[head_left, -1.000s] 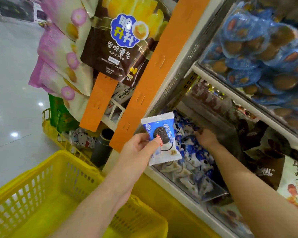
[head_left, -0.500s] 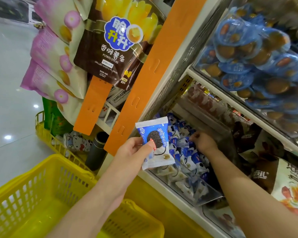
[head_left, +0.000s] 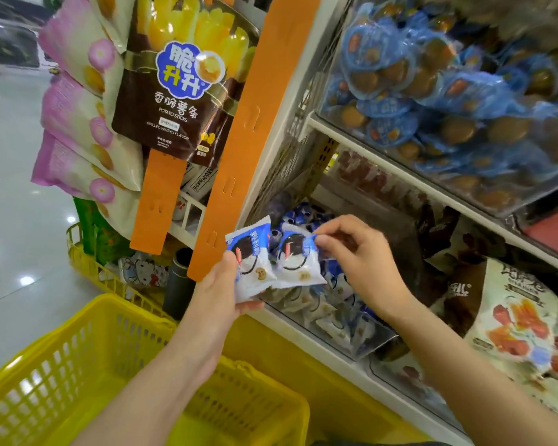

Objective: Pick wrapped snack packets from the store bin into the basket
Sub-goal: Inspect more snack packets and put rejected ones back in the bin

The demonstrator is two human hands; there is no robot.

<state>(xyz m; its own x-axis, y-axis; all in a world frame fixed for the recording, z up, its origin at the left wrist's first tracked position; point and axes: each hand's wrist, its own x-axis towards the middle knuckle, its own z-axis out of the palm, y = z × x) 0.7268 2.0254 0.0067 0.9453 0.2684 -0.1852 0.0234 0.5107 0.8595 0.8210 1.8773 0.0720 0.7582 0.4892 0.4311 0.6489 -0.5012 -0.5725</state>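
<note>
Store shelving (head_left: 372, 145) holds a clear bin (head_left: 372, 347) of blue-and-white snack packets (head_left: 331, 320). Left hand (head_left: 221, 296) grips a first packet (head_left: 251, 263) between thumb and fingers, over the bin's front. Right hand (head_left: 360, 257) pinches a second packet (head_left: 298, 263) by its top corner, touching the first. Yellow basket (head_left: 87, 313) sits below left.

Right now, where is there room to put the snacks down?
Inside the basket, between its yellow walls, below the left hand: bare as far as shows. The bin is crowded with packets; the shelf above is stuffed too.
</note>
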